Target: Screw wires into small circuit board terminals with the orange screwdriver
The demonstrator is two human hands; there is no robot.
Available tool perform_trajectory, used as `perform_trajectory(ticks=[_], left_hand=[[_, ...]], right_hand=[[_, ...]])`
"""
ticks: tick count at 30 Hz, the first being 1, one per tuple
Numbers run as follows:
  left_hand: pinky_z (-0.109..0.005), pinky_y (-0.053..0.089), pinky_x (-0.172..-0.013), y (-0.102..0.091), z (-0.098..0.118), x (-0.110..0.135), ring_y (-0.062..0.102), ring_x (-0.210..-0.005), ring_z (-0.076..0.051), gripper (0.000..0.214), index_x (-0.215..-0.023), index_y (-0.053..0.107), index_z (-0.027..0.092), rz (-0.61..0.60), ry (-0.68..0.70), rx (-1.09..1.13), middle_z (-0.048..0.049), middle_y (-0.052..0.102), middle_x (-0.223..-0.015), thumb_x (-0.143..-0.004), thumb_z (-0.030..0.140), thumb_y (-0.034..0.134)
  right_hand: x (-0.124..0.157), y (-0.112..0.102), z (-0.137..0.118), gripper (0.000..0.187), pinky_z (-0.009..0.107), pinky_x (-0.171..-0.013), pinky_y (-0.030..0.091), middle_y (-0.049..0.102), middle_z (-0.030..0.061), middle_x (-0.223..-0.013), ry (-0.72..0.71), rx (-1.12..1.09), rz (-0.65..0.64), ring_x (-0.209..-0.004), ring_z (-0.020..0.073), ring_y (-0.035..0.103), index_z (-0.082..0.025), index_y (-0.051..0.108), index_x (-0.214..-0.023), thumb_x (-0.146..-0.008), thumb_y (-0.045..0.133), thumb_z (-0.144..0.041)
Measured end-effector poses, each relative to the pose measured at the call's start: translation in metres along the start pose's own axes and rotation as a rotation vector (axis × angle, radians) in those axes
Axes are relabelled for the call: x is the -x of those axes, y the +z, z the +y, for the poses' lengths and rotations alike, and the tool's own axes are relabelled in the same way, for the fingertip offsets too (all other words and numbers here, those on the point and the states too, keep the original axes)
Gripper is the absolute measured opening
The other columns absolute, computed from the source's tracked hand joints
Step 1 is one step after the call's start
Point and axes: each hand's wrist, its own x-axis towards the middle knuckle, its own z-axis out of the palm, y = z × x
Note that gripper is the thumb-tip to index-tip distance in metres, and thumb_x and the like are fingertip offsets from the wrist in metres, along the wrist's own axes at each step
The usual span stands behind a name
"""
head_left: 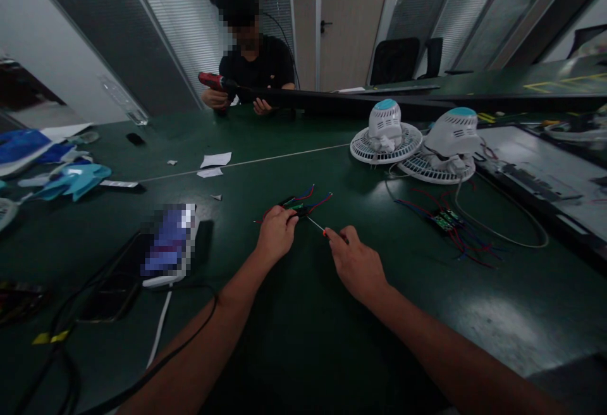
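My left hand (277, 233) is closed on a small green circuit board (298, 207) with a black part and red and blue wires at its ends. In my right hand (358, 263) is a thin screwdriver (317, 225) with an orange-red collar; the fingers hide most of its handle. The screwdriver's tip meets or nearly meets the black part at the board's right end; I cannot tell whether they touch. To the right, more green circuit boards (446, 219) lie in a group with red and blue wires spread around them.
Two white fan heads (386, 130) stand at the back right, with a cable looping forward. A lit phone on a white stand (187, 244), a dark phone (111, 288) and black cables are at left. Across the green table, a person holds a red power tool (211, 81).
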Motion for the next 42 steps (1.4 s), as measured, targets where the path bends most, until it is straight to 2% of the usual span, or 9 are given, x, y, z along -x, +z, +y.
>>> perform_trajectory(ticks=[4,13,17,22,26,34,39,42], left_hand=[[-0.034,0.048,-0.086,0.000,0.000,0.000,0.061,-0.088,-0.021,0.029,-0.106,0.069,0.012,-0.008,-0.004,0.007,-0.0097,0.061,-0.092,-0.091,0.024,0.048],[-0.034,0.048,-0.088,-0.003,0.002,0.000,0.061,-0.090,-0.021,0.027,-0.106,0.069,0.012,-0.018,-0.029,0.029,-0.0094,0.061,-0.093,-0.090,0.022,0.050],[-0.036,0.048,-0.088,-0.002,0.001,0.000,0.061,-0.090,-0.021,0.025,-0.105,0.069,0.017,-0.015,-0.031,0.032,-0.0078,0.062,-0.093,-0.090,0.023,0.050],[-0.034,0.048,-0.088,-0.001,0.000,0.001,0.061,-0.091,-0.021,0.025,-0.105,0.068,0.014,-0.015,-0.014,0.026,-0.0087,0.061,-0.093,-0.088,0.023,0.053],[-0.036,0.047,-0.091,0.000,0.000,0.001,0.060,-0.094,-0.022,0.024,-0.106,0.067,0.016,-0.024,0.008,-0.002,-0.0085,0.060,-0.096,-0.088,0.021,0.053],[-0.037,0.048,-0.089,0.000,0.002,-0.003,0.060,-0.093,-0.024,0.027,-0.105,0.068,0.012,-0.016,-0.004,-0.027,-0.0120,0.061,-0.097,-0.090,0.020,0.047],[-0.036,0.049,-0.088,0.003,0.002,-0.002,0.061,-0.091,-0.022,0.023,-0.101,0.068,0.016,0.020,-0.028,0.006,-0.0088,0.062,-0.095,-0.089,0.020,0.049],[-0.036,0.048,-0.090,-0.003,0.004,0.002,0.060,-0.096,-0.021,0.024,-0.105,0.066,0.017,0.062,-0.032,0.033,-0.0086,0.061,-0.100,-0.089,0.018,0.048]], right_hand=[[0.004,0.004,0.003,0.039,0.023,-0.053,0.046,0.056,0.0084,-0.112,0.013,-0.035,0.048,-0.068,0.0121,0.062,-0.025,0.053,-0.134,-0.098,0.038,-0.026],[0.010,0.009,0.006,0.040,0.023,-0.057,0.048,0.056,0.0093,-0.111,-0.012,-0.110,0.108,-0.070,0.0123,0.061,-0.020,0.056,-0.133,-0.098,0.037,-0.026],[0.007,0.010,0.006,0.040,0.023,-0.055,0.047,0.057,0.0085,-0.110,-0.017,-0.100,0.092,-0.068,0.0122,0.061,-0.023,0.057,-0.133,-0.098,0.037,-0.027],[0.004,0.008,0.004,0.040,0.023,-0.051,0.045,0.057,0.0071,-0.109,-0.031,-0.052,0.049,-0.066,0.0121,0.061,-0.026,0.055,-0.134,-0.099,0.036,-0.031],[0.002,0.006,0.002,0.041,0.024,-0.052,0.046,0.057,0.0065,-0.109,-0.042,-0.011,-0.001,-0.067,0.0127,0.061,-0.030,0.051,-0.136,-0.098,0.037,-0.032],[-0.002,0.003,0.000,0.042,0.025,-0.050,0.045,0.056,0.0084,-0.109,-0.053,0.001,-0.051,-0.063,0.0131,0.060,-0.026,0.049,-0.138,-0.098,0.035,-0.029],[0.000,0.008,0.002,0.041,0.026,-0.052,0.046,0.055,0.0085,-0.109,-0.052,-0.070,-0.011,-0.065,0.0139,0.062,-0.025,0.051,-0.136,-0.097,0.038,-0.027],[0.004,0.008,0.008,0.039,0.027,-0.056,0.049,0.056,0.0080,-0.109,-0.045,-0.184,0.053,-0.069,0.0147,0.063,-0.025,0.054,-0.132,-0.097,0.037,-0.027]])
